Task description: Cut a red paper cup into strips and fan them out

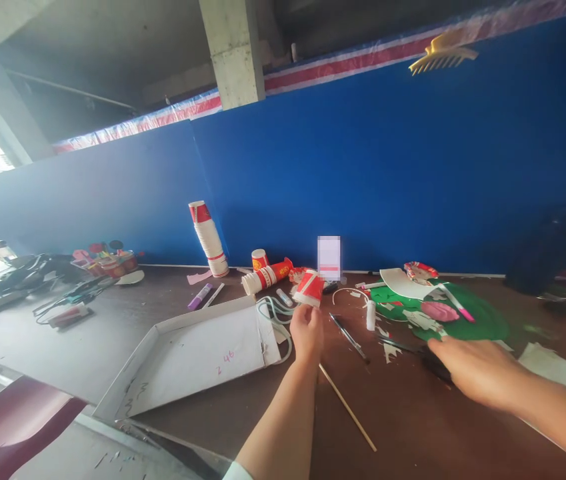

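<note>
Near the middle of the table my left hand [307, 333] is closed on a red and white paper cup [309, 288], holding it tilted with pinched fingers. To the right, my right hand [470, 367] is wrapped round the dark handles of a pair of scissors [403, 345]. The blades point left, toward white paper scraps [391, 352] on the tabletop. Between the two hands lie a dark pen-like tool [347, 335] and a thin wooden stick [347, 407]. A small white glue stick [371, 315] stands upright just beyond the scissors.
A shallow white box lid [187, 363] lies at left. Behind it rise a tall stack of paper cups [209, 240] and a fallen stack [267, 275]. Green sheet material [483, 310] with cut pieces is at right. A blue partition [363, 167] borders the back.
</note>
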### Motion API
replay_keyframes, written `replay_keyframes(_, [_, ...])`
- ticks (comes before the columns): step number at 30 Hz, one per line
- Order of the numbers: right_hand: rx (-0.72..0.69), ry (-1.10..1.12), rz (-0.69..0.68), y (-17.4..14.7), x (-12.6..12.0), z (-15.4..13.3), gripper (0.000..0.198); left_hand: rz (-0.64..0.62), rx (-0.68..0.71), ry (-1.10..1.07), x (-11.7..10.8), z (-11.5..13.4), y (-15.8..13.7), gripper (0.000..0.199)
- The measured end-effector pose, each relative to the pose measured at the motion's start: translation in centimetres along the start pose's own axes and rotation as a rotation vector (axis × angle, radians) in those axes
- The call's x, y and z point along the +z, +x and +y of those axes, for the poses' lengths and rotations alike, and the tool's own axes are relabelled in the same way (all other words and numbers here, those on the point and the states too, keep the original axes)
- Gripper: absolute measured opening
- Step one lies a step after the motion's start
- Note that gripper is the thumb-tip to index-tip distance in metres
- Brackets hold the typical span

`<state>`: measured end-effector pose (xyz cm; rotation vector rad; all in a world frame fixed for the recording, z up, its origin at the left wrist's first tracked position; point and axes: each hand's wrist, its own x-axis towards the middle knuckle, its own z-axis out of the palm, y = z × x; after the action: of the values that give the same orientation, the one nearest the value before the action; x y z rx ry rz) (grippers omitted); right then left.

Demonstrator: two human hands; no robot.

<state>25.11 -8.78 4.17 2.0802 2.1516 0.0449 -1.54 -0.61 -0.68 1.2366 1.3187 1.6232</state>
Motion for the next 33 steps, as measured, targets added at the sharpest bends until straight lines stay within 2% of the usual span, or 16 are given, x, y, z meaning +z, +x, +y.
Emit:
replay_keyframes(3, [-0.035,-0.043,0.067,-0.5,1.0,-0.1,0.041,-0.072,-0.185,-0.272,0.3,0.2,-0.2,0.016])
replay_keyframes(6, [-0.031,-0.061,0.125,-0.3,1.5,0.3,0.043,-0.114,-0.312,-0.54,0.5,0.7,-0.6,0.019])
replay_keyframes(10, [-0.052,-0.015,0.17,0.3,2.2,1.7,0.035,-0.185,-0.377,-0.783,0.6,1.2,-1.1,0.023])
replay_keyframes(13, [-0.016,0.128,0.147,0.5,2.4,2.6,0.022,-0.189,-0.383,-0.868,0.6,1.1,-1.1,0.025])
replay_keyframes(16, [0.023,0.48,0.128,0.1,1.5,2.3,0.017,-0.152,-0.395,-0.905,0.7,0.8,-0.7,0.022])
replay_keyframes(19, [0.128,1.088,0.064,-0.4,-0.2,0.3,0.018,-0.108,-0.463,-0.973,0.8,0.8,-0.5,0.016])
replay_keyframes(20, [0.162,1.292,0.055,-0.4,-0.8,-0.7,0.028,-0.101,-0.489,-0.994,0.8,0.8,-0.4,0.013])
replay_keyframes(23, [0.03,1.784,-0.007,0.1,-1.8,-4.1,0.04,-0.125,-0.54,-1.03,0.8,1.1,-0.5,0.007])
replay_keyframes(29, [0.204,2.271,-0.061,4.1,-0.1,-10.4,0.031,-0.221,-0.575,-1.062,0.7,1.6,-1.0,0.003])
replay_keyframes(33, [0.233,2.409,-0.031,6.0,1.3,-12.1,0.029,-0.22,-0.591,-1.045,1.1,1.5,-1.3,0.005])
